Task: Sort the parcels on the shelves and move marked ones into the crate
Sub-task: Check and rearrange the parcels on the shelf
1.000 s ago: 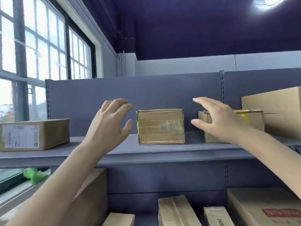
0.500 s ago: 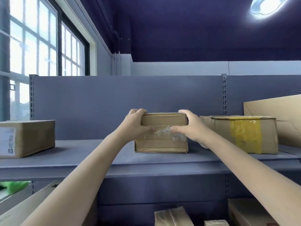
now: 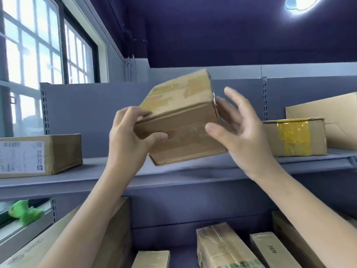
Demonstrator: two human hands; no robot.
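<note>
Parcel [image 3: 179, 120]: centre frame, tilted, lifted off the shelf [image 3: 96, 171].
Left hand [image 3: 127, 140]: fingers and thumb curled round its left end.
Right hand [image 3: 237, 128]: fingers spread, bracing the right end.
Advice: turn it slowly, check every face for a mark.

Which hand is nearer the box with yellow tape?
Right. The right hand is just left of the yellow-taped box; the left hand is farther left, across the held box.
</note>
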